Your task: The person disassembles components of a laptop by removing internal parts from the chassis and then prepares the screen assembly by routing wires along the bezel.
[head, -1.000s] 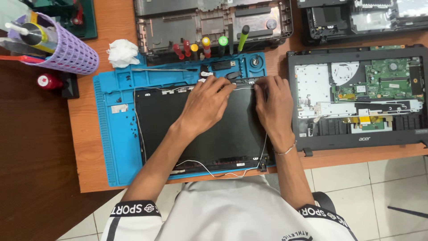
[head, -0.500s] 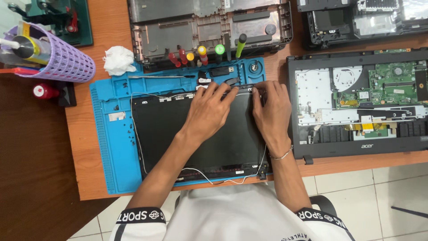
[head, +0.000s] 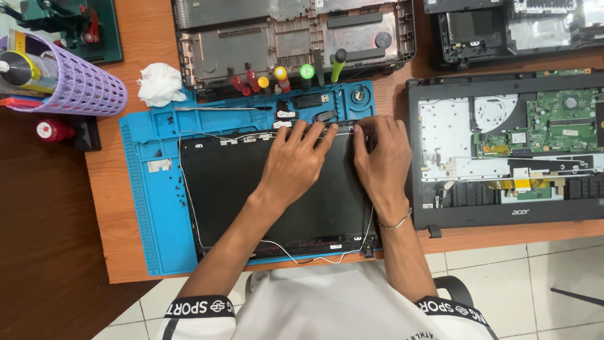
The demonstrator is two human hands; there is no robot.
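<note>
Head view, steeply down, close overhead

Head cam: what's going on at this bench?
A person has both hands at the far edge of a black laptop lid lying flat on a blue mat. The left hand presses flat on the lid; the right hand pinches at its top right edge, where a thin white cable runs round the rim. An opened laptop base sits to the right, screwdrivers beyond the mat.
</note>
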